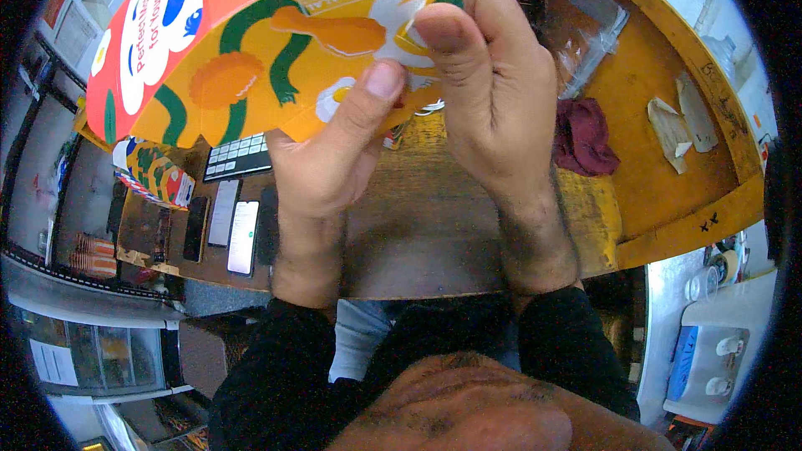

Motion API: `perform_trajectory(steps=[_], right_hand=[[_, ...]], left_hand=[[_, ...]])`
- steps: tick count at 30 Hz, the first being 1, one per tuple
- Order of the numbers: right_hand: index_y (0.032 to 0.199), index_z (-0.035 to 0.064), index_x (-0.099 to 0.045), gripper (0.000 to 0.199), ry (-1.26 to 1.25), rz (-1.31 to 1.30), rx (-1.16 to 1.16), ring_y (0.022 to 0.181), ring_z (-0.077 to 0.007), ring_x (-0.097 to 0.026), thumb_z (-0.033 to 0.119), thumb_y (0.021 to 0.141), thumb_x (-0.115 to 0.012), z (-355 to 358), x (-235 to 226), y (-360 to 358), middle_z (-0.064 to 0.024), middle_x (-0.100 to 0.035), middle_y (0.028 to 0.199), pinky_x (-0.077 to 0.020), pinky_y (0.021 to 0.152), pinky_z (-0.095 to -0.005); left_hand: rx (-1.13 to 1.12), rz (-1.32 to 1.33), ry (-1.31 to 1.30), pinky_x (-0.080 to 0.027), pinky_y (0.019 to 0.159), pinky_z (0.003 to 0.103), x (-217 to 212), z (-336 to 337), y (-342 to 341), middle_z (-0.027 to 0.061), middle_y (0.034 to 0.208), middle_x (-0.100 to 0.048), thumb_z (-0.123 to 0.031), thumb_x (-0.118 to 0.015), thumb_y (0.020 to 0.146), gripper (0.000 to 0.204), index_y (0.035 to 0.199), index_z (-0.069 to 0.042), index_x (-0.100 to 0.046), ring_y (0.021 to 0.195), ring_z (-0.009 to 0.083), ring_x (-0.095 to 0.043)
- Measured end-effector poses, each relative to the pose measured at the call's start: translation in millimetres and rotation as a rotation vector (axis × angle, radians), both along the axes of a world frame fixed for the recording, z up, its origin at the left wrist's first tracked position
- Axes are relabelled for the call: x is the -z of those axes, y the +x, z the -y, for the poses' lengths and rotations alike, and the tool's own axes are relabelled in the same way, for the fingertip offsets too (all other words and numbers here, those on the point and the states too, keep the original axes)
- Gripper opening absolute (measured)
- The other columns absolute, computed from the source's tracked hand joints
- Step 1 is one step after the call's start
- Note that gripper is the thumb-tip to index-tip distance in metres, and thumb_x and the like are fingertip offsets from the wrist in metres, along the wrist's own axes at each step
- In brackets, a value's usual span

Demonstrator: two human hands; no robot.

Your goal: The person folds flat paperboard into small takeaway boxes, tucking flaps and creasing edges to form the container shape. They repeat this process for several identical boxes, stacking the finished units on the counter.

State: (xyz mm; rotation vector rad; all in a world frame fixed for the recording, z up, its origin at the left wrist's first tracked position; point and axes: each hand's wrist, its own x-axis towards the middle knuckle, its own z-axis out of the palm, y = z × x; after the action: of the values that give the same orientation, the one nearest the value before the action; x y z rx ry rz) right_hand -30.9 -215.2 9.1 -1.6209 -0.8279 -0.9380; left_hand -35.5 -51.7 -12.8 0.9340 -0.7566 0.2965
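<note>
Head view: both bare hands up on a red-and-yellow printed carton (251, 42), held raised over the near-left part of the wooden surface (434, 225), its top running out of frame. Artwork on it: drumstick, fried egg, green ribbon shapes. Left hand (322, 163) grips the lower edge — thumb flat on the yellow face, other fingers mostly hidden, can't tell how they sit. Right hand (501, 83) is at the carton's right end, thumb and index finger pinching the corner edge, remaining fingers curled out of sight behind. Thumbs near each other, not touching. Below and left of the carton: a second printed carton (154, 171) at the surface's left edge, a keyboard (238, 159) partly covered by the raised carton, then a dark-screened phone (196, 230), a pale-screened device (223, 213) and a lit phone (243, 238), lying side by side left of the left forearm. Right of the right wrist: crumpled maroon cloth (585, 138), clear plastic (589, 50) farther back, two beige torn pieces (681, 125) toward the raised yellow rim (710, 217). Off the surface, lower right — clear cup (700, 286) beside a tape roll (725, 266). Black sleeves (280, 351) on both arms.
</note>
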Motion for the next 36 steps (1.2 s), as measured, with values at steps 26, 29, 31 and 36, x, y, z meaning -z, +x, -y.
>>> perform_trajectory(steps=[26, 29, 31, 36], right_hand=[[0.126, 0.0027, -0.073, 0.043, -0.409, 0.465, 0.212, 0.108, -0.0249, -0.068, 0.011, 0.085, -0.084, 13, -31, -6, -0.0142, -0.069, 0.121, -0.0558, 0.090, -0.0356], [0.127, 0.0036, -0.075, 0.042, -0.436, 0.485, 0.177, 0.106, -0.0240, -0.068, 0.007, 0.085, -0.083, 10, -30, -5, -0.0137, -0.070, 0.121, -0.0561, 0.087, -0.0339], [0.127, 0.0042, -0.077, 0.042, -0.449, 0.481, 0.153, 0.104, -0.0234, -0.068, 0.004, 0.085, -0.082, 10, -28, -3, -0.0134, -0.071, 0.120, -0.0563, 0.085, -0.0328], [0.119, 0.0026, -0.080, 0.034, -0.460, 0.303, 0.152, 0.100, -0.0233, -0.070, 0.002, 0.085, -0.081, 19, -17, 2, -0.0128, -0.073, 0.111, -0.0564, 0.082, -0.0311]], left_hand=[[-0.120, 0.033, 0.326, -0.058, 0.095, 0.031, -23, -18, -8, 0.0178, 0.125, -0.073, 0.002, -0.073, 0.095, 0.058, 0.146, 0.007, -0.047, 0.109, 0.0199, -0.073], [-0.138, 0.014, 0.379, -0.058, 0.094, 0.030, -21, -25, -5, 0.0175, 0.123, -0.073, 0.005, -0.071, 0.096, 0.051, 0.142, 0.006, -0.050, 0.108, 0.0190, -0.073], [-0.123, -0.009, 0.365, -0.058, 0.092, 0.030, -19, -25, -8, 0.0165, 0.121, -0.074, 0.005, -0.072, 0.095, 0.044, 0.136, 0.005, -0.055, 0.107, 0.0181, -0.073], [-0.197, 0.064, 0.417, -0.059, 0.088, 0.028, -18, -27, -6, 0.0154, 0.116, -0.075, 0.006, -0.074, 0.092, 0.035, 0.124, 0.004, -0.060, 0.104, 0.0164, -0.073]])
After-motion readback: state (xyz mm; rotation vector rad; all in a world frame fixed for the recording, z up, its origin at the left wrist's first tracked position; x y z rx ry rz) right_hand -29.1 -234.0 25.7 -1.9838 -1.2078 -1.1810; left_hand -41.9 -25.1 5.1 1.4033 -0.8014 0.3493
